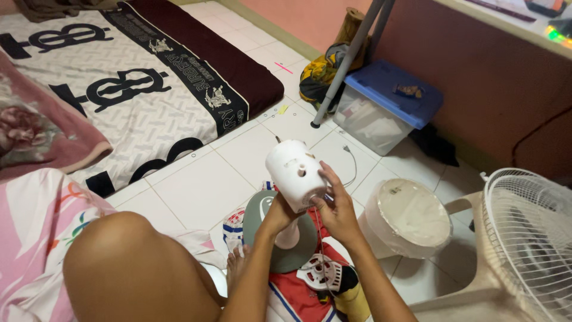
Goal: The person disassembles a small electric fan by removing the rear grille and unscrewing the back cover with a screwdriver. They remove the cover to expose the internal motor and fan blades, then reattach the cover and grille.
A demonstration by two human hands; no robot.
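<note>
Bare knee (128, 262) fills the lower left, nearest the lens, with pink patterned cloth (36, 232) beside it. Both forearms reach forward over the tiled floor (196, 185). Left hand (279, 213) grips the white fan motor housing (295, 173) from below, fingers closed under it. Right hand (336, 206) is closed on the housing's right side, fingers pinched at its lower edge near a small metal part; red wires (319, 238) hang from that spot. Housing is held tilted, above a grey round fan base (262, 223). White motor part (319, 275) lies on red cloth (298, 295) under the arms. Right of these: white bucket with plastic cover (408, 217), white fan guard (530, 238). Beyond: blue-lidded storage box (387, 104), mattress (131, 89).
</note>
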